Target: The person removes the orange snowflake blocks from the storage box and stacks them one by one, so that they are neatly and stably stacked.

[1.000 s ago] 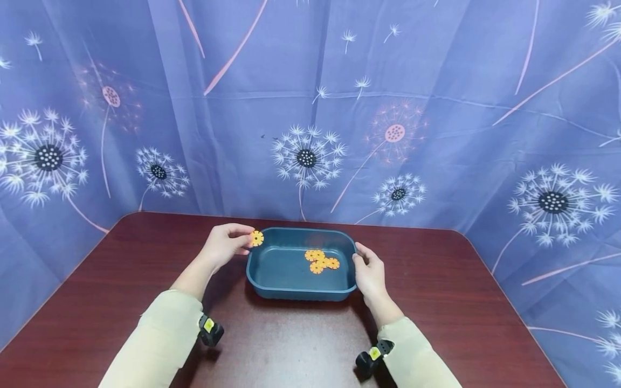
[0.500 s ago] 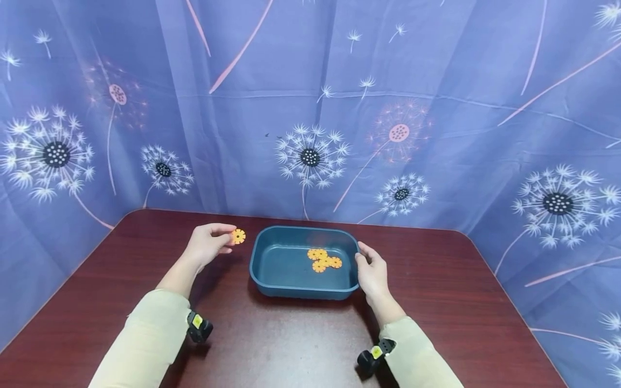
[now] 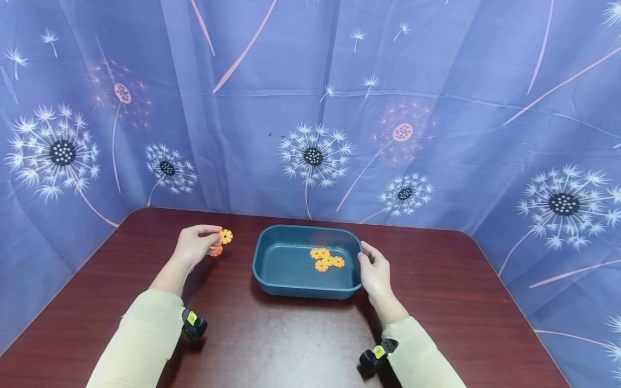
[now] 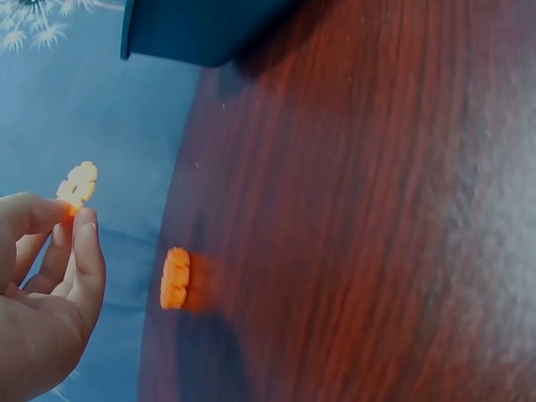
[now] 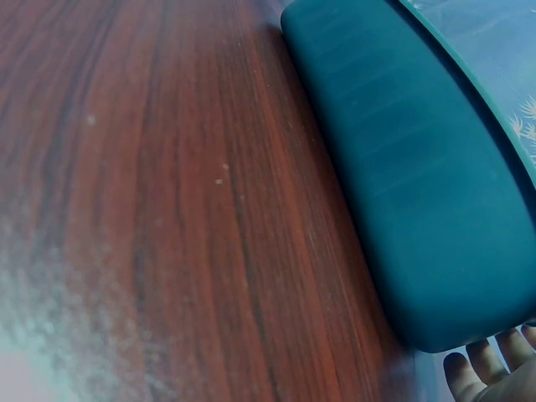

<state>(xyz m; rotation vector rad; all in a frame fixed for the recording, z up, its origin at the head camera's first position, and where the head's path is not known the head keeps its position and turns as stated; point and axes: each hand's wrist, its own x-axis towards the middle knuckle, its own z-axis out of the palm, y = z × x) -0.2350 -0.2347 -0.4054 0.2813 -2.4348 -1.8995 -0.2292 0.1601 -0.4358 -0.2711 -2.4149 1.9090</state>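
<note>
My left hand [image 3: 191, 248] pinches a yellow flower-shaped plastic disc [image 3: 226, 236] between thumb and fingers, raised over the table to the left of the container. Below that hand, a short stack of orange notched discs [image 4: 174, 278] stands on the table, apart from the fingers. A dark teal rectangular container [image 3: 286, 285] sits mid-table, with several yellow-orange discs [image 3: 322, 265] lying overlapped in its right half. At the container's right end, my right hand [image 3: 375, 275] holds the rim, its fingertips [image 5: 461, 373] against the outer end wall in the right wrist view.
The dark red wood-grain table [image 3: 301, 339] has rounded back corners. A blue-purple curtain [image 3: 252, 134] with dandelion prints hangs right behind it and along both sides. Black cameras are strapped to both wrists.
My left hand has moved left, away from the container's left rim, carrying the yellow disc. The orange stack has come into view beneath it. My right hand keeps its place on the container.
</note>
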